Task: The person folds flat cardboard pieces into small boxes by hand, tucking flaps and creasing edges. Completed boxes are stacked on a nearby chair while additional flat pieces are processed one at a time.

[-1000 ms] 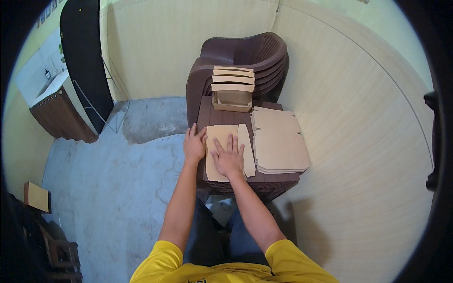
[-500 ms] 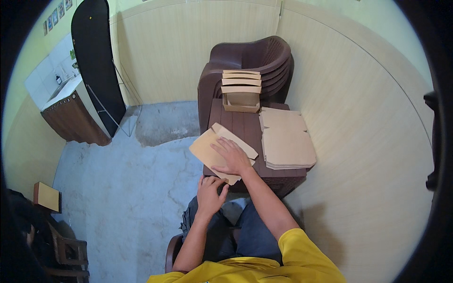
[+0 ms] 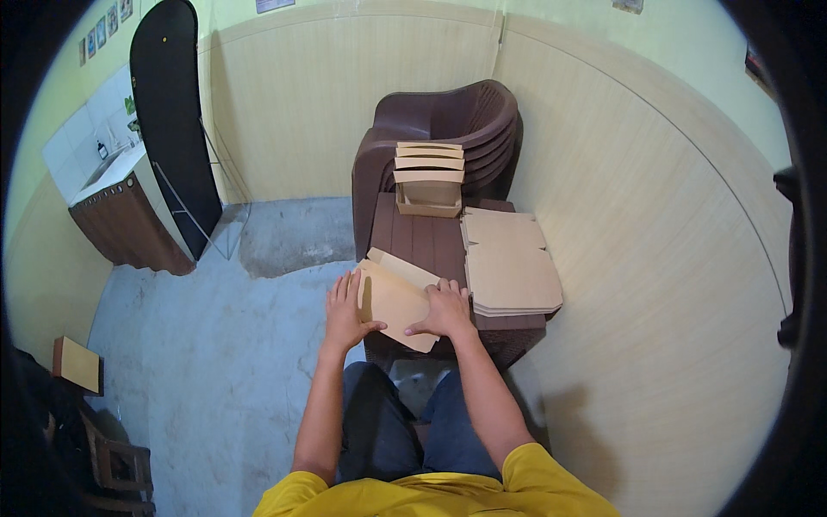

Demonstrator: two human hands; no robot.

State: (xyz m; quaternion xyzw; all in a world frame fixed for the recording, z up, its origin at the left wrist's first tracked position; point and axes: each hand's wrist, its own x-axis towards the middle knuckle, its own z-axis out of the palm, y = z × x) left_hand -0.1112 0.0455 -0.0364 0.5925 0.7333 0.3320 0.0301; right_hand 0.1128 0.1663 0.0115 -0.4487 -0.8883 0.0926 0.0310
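A flat cardboard box blank [image 3: 398, 303], with a folded strip along its far right side, lies tilted at the near left of the brown table. At its left edge is my left hand [image 3: 346, 317], fingers fairly straight along the side and thumb over the board. My right hand [image 3: 446, 308] grips the right side, its fingers bent over the strip and its thumb on the near part of the board. The undersides of the board and the fingertips beneath are hidden.
Right of the blank, a stack of flat cardboard blanks [image 3: 510, 258] rests on the brown table [image 3: 405, 231]. Behind stand nested, folded cardboard trays [image 3: 429, 194] and stacked brown plastic chairs [image 3: 413, 112]. An upright black ironing board [image 3: 168, 112] leans at the far left, beside a curtained sink counter [image 3: 129, 220].
My left hand has moved up from the near corner to the blank's left edge. My right hand has slid from the blank's middle to its right side. The view has shifted slightly.
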